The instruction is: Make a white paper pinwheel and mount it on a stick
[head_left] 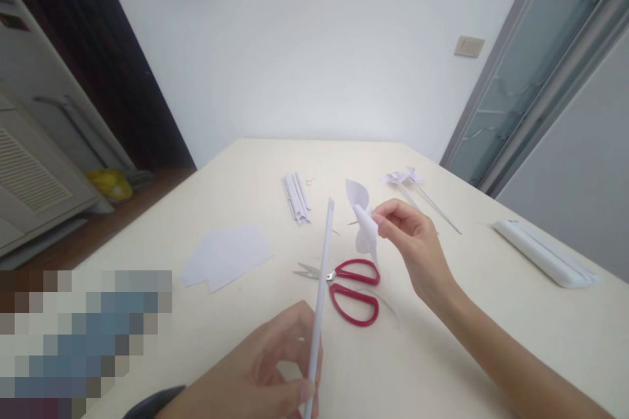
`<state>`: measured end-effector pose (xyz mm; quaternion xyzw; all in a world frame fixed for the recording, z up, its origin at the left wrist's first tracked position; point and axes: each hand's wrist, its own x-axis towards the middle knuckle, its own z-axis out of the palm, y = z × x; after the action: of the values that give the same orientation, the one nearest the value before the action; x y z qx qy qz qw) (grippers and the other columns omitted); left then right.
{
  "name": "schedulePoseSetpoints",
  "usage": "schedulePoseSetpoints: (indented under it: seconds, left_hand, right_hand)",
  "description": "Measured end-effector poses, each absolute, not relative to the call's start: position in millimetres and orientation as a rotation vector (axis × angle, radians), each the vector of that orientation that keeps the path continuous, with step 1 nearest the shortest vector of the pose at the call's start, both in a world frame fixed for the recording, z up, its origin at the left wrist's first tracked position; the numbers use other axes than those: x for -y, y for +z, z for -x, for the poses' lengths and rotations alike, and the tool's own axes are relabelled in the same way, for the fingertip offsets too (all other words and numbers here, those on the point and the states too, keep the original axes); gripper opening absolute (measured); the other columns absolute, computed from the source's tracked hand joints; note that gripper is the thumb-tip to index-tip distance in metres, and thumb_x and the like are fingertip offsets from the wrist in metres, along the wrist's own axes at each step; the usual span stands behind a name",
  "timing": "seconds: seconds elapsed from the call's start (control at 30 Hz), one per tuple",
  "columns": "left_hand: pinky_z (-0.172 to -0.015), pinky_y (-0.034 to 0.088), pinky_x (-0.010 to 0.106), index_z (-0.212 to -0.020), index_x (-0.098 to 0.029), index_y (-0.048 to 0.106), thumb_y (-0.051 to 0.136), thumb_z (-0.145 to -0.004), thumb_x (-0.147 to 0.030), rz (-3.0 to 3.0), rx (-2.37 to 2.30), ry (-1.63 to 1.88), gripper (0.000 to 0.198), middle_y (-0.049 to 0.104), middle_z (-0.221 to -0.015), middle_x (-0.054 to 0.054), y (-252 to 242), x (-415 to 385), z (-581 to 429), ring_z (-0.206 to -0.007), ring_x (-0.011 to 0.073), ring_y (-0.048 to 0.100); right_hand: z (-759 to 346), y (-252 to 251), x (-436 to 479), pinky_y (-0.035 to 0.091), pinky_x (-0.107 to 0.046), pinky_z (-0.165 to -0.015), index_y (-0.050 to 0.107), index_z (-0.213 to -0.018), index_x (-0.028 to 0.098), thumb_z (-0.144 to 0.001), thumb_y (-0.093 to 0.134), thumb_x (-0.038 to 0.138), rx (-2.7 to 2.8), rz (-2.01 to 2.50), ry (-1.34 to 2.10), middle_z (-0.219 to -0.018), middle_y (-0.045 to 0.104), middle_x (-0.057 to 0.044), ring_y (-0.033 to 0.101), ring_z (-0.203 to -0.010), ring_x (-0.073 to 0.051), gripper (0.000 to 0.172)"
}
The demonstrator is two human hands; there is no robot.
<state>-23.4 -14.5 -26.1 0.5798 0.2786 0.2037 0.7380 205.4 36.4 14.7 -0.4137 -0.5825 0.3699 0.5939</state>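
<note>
My left hand [282, 363] grips a thin rolled paper stick [322, 281] near its lower end, holding it nearly upright. In my right hand [410, 236], thumb and fingers pinch a white paper pinwheel [364, 216] by its middle. A thin pointed tip juts from the pinwheel toward the stick; the two are apart. Beneath the hands lie scissors [354, 275] with red handles, their blades partly spread and pointing left. The stick passes in front of the blades.
White paper sheets [226, 255] lie at left, several rolled paper tubes [296, 198] behind them. Finished-looking pinwheels on sticks [405, 178] rest at the back right. A white packet [543, 252] lies near the right edge. A wall [319, 46] borders the table's far side.
</note>
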Motion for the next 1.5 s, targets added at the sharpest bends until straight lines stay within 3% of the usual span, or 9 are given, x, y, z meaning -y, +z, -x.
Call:
schedulePoseSetpoints:
  seconds: [0.2, 0.63, 0.87, 1.13, 1.5]
  left_hand:
    - [-0.058, 0.049, 0.024, -0.102, -0.025, 0.054, 0.065, -0.077, -0.030, -1.288, -0.641, 0.408, 0.028, 0.055, -0.087, 0.002, -35, 20, 21, -0.075, 0.0143, 0.056]
    - [-0.059, 0.048, 0.025, -0.104, -0.025, 0.052, 0.063, -0.079, -0.029, -1.289, -0.632, 0.359, 0.028, 0.058, -0.086, 0.002, -28, 20, 19, -0.073, 0.0146, 0.058]
    - [-0.065, 0.047, 0.025, -0.096, -0.024, 0.057, 0.065, -0.077, -0.022, -1.388, -0.648, 0.381, 0.021, 0.056, -0.082, 0.000, -22, 20, 17, -0.078, 0.0146, 0.057]
    - [-0.058, 0.048, 0.023, -0.104, -0.025, 0.052, 0.066, -0.077, -0.028, -1.281, -0.636, 0.359, 0.031, 0.059, -0.088, 0.001, -41, 24, 22, -0.075, 0.0145, 0.059]
    - [-0.059, 0.048, 0.025, -0.099, -0.023, 0.052, 0.061, -0.080, -0.035, -1.334, -0.577, 0.374, 0.023, 0.054, -0.089, 0.001, -41, 25, 21, -0.070, 0.0130, 0.055]
  right_hand:
    - [-204, 13, -37, 0.043, -0.025, -0.064, 0.057, -0.075, 0.019, -0.080, 0.060, 0.026, 1.324, 0.945, 0.822, -0.074, 0.059, 0.000, 0.055, -0.069, -0.013, 0.010]
    - [-205, 9, -37, 0.042, -0.024, -0.062, 0.057, -0.075, 0.019, -0.082, 0.058, 0.022, 1.340, 0.945, 0.847, -0.075, 0.058, 0.001, 0.053, -0.068, -0.011, 0.007]
    - [-201, 7, -35, 0.041, -0.024, -0.062, 0.057, -0.076, 0.019, -0.083, 0.057, 0.023, 1.349, 0.917, 0.849, -0.074, 0.057, 0.001, 0.052, -0.069, -0.011, 0.008]
    - [-199, 5, -34, 0.043, -0.025, -0.065, 0.056, -0.077, 0.019, -0.084, 0.057, 0.026, 1.367, 0.936, 0.808, -0.076, 0.058, 0.000, 0.054, -0.070, -0.012, 0.009]
    - [-196, 0, -33, 0.044, -0.026, -0.070, 0.056, -0.080, 0.019, -0.085, 0.056, 0.026, 1.425, 0.962, 0.783, -0.080, 0.058, 0.000, 0.054, -0.076, -0.012, 0.009]
